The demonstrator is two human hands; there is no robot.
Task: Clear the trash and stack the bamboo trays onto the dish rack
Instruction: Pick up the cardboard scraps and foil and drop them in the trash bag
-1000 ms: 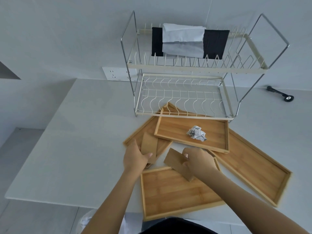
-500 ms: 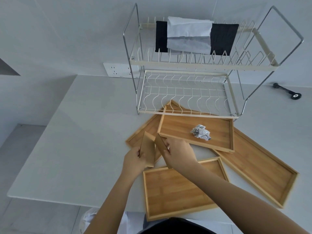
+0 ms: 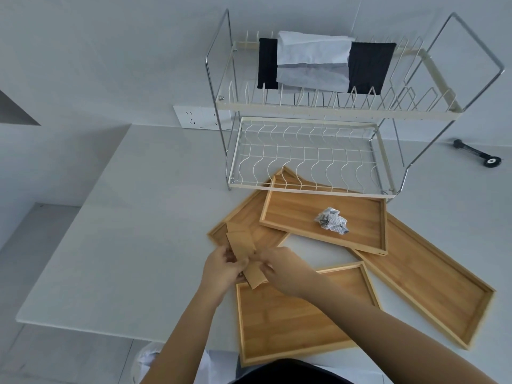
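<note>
Several bamboo trays lie on the white counter in front of a two-tier wire dish rack (image 3: 304, 187). A crumpled paper ball (image 3: 331, 223) rests in the upper tray (image 3: 293, 209). Another tray (image 3: 249, 217) lies partly under it at the left, a long one (image 3: 432, 286) at the right, and one (image 3: 291, 322) nearest me. My left hand (image 3: 221, 270) and my right hand (image 3: 279, 268) meet above the near tray's far left corner. Together they hold brown cardboard pieces (image 3: 243, 249), stacked against each other.
Black and white cloths (image 3: 313, 65) hang on the rack's top tier. A black tool (image 3: 476, 153) lies on the counter at the far right. A wall socket (image 3: 194, 117) sits behind the rack. Something white, perhaps a bin bag (image 3: 146, 358), shows below the counter's front edge.
My right hand carried its cardboard piece leftward to the piece in my left hand. Both pieces now sit together between my two hands.
</note>
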